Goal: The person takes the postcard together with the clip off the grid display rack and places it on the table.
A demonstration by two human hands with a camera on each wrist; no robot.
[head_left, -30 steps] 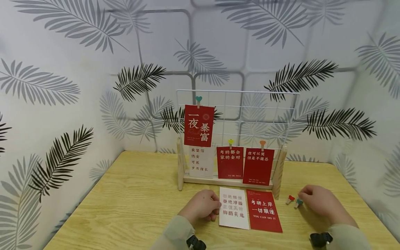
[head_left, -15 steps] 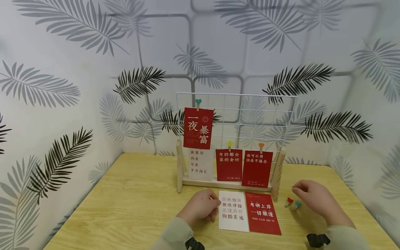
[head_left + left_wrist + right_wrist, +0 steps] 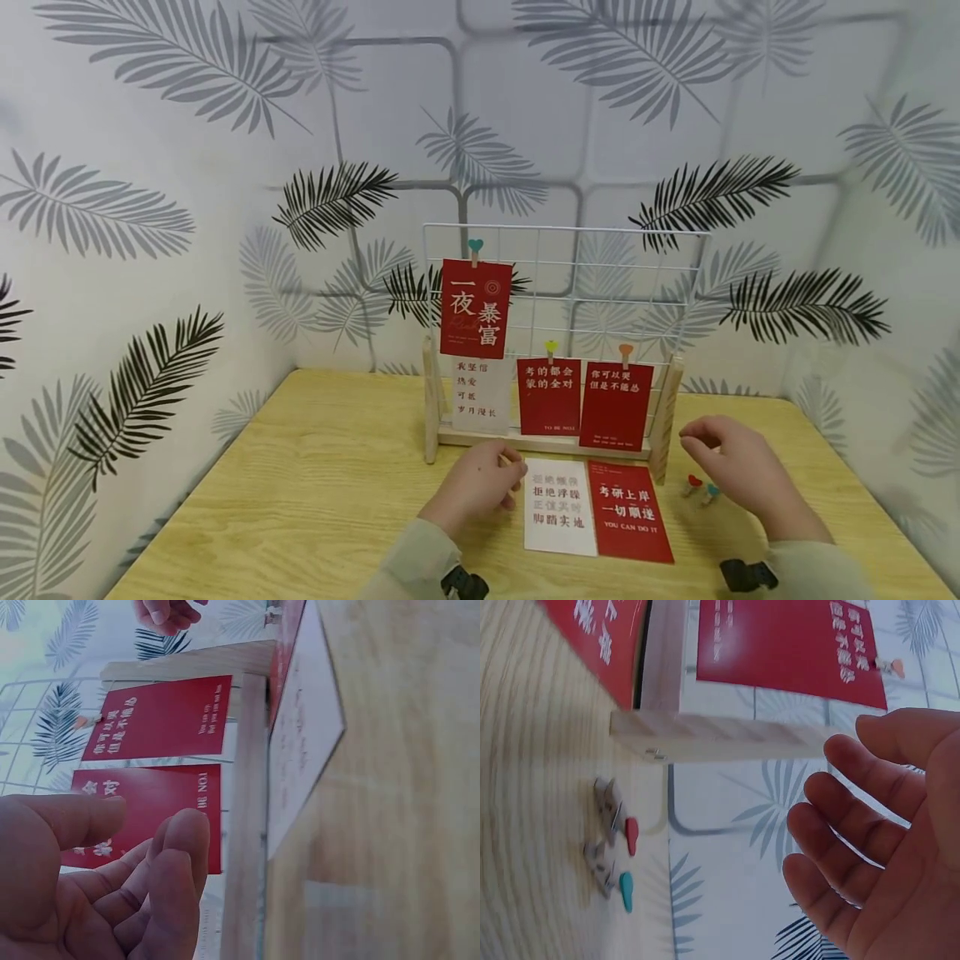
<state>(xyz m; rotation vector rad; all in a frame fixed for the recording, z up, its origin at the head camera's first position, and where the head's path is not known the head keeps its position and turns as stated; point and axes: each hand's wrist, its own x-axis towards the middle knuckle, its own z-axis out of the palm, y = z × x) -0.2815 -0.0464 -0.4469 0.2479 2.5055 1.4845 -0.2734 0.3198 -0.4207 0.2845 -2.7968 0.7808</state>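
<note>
My left hand hovers with loosely curled fingers at the left edge of a white card lying flat on the table. In the left wrist view the left hand holds nothing. A red card lies beside the white one. My right hand is raised, fingers relaxed, just above and left of two small wooden clips, one with a red heart and one teal. The right wrist view shows the right hand empty, apart from the red clip and teal clip.
A white wire grid rack on a wooden base stands behind the cards. Clipped to it are a large red card, a white card and two smaller red cards. Leaf-patterned walls enclose the wooden table.
My right hand has lifted off the table and moved up and left, away from the two clips. My left hand has risen slightly towards the rack's base.
</note>
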